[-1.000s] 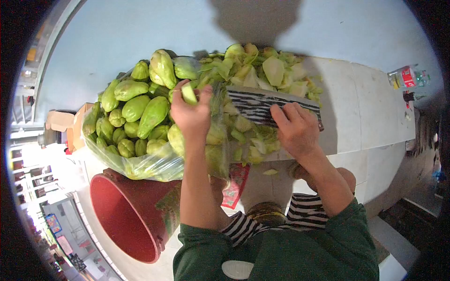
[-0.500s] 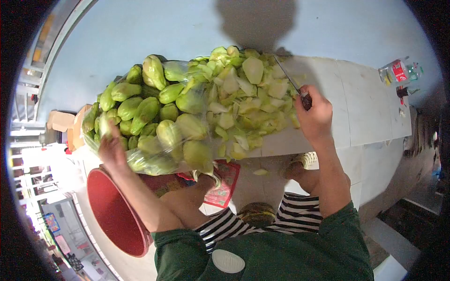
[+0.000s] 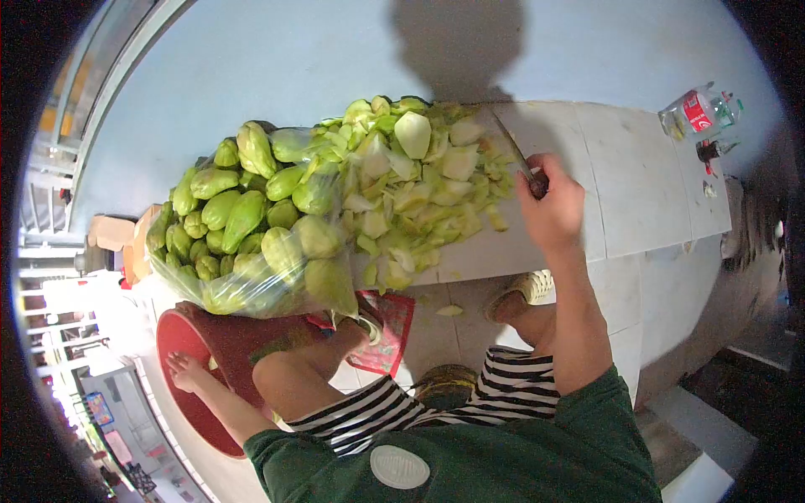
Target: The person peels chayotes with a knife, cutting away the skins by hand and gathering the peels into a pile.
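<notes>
My right hand [image 3: 553,204] grips the dark handle of a knife [image 3: 513,144], its blade pointing up and away over the tiled bench. To the left of the blade lies a broad heap of pale green chayote peels and cut pieces [image 3: 411,197]. Whole green chayotes [image 3: 222,210] fill a clear plastic bag [image 3: 323,289] at the bench's left end. My left hand [image 3: 186,371] is at the mouth of a red bucket [image 3: 194,411], with fingers spread and nothing visible in them. Something pale shows just beyond that hand, partly hidden.
On the bench's right end lie a clear plastic bottle with a red label [image 3: 698,111] and a small dark bottle [image 3: 711,151]. A cardboard box [image 3: 142,243] stands beyond the bag. Below the bench, a red patterned cloth or sack [image 3: 394,335] lies near my feet.
My left hand has moved from beside the bag down to the bucket, and a blurred pale thing at its fingers is gone from them. My right hand still holds the knife.
</notes>
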The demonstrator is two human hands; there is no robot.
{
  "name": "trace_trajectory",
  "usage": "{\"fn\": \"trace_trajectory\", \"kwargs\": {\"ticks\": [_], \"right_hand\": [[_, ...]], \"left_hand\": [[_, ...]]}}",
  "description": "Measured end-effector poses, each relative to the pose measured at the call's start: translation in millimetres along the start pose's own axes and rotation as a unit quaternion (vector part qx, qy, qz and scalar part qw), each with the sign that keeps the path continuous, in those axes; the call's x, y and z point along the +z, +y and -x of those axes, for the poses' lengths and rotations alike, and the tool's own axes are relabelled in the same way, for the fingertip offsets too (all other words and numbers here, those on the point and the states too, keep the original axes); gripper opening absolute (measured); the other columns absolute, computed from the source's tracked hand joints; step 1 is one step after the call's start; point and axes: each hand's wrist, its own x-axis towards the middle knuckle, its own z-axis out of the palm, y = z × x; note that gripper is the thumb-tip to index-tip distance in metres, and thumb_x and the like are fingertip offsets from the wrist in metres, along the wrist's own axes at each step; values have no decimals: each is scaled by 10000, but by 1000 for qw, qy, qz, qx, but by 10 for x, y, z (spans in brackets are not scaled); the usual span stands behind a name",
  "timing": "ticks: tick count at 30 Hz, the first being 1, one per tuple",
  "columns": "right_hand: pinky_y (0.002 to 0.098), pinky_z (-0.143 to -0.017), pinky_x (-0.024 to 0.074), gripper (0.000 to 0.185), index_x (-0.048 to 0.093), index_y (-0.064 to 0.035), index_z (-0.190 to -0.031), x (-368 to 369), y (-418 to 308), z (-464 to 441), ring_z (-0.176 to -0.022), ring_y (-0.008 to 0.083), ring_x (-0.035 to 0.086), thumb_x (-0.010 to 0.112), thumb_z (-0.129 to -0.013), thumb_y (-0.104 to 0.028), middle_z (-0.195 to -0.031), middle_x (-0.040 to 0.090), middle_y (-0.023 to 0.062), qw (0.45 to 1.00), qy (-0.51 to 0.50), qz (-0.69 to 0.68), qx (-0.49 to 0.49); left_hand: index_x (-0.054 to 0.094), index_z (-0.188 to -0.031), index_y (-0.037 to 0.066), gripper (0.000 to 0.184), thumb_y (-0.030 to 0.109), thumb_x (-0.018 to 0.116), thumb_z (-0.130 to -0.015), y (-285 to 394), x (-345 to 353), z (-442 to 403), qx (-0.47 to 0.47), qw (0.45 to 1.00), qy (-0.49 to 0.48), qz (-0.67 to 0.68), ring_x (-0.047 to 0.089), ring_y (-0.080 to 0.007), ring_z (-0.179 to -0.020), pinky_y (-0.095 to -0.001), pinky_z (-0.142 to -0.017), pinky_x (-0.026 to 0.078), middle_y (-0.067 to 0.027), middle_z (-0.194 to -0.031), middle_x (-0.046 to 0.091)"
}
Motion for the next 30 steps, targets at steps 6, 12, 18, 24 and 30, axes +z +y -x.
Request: {"fn": "trace_trajectory", "kwargs": {"ticks": [6,12,18,24,30], "right_hand": [[428,-664,515,227,588,-41,-1000,43,-8,-9,-747,355,651,658,-799,-120,-825,653,186,999,-34,-19,2],[453,-727,486,326,538,-1,-1108,273,73,-32,-806,375,622,615,-796,-62,-879,626,209,998,-22,-46,-41],[460,-709,480,378,492,31,-1165,286,49,-52,-807,390,622,589,-805,-33,-869,621,222,998,-16,-51,-46],[509,-801,463,420,467,32,-1201,311,-1,-113,-923,443,585,584,-800,-12,-990,597,263,995,-53,-81,-38],[486,-813,466,401,486,36,-1200,375,-88,-122,-948,437,581,590,-822,-46,-1027,594,268,992,-69,-95,-33]], "left_hand": [[431,-1312,53,413,142,493,-913,-917,1556,1533,70,881,-349,-311,584,-263,-969,-353,-782,509,-146,-1126,573],[541,-1251,85,431,123,608,-827,-2116,2420,4643,119,516,-736,-422,643,-254,-945,-339,-808,523,-161,-1092,635],[432,-1329,92,662,273,698,-751,-2889,2471,5657,198,322,-715,-587,554,-400,-1110,-450,-909,495,-282,-1293,454],[473,-1257,68,663,252,765,-691,-2951,2492,5736,203,328,-706,-594,569,-379,-1087,-462,-883,509,-269,-1244,489],[481,-1187,8,530,229,731,-775,-3091,2553,5135,-433,647,-566,-272,612,-302,-962,-462,-858,528,-187,-1042,597]]}}
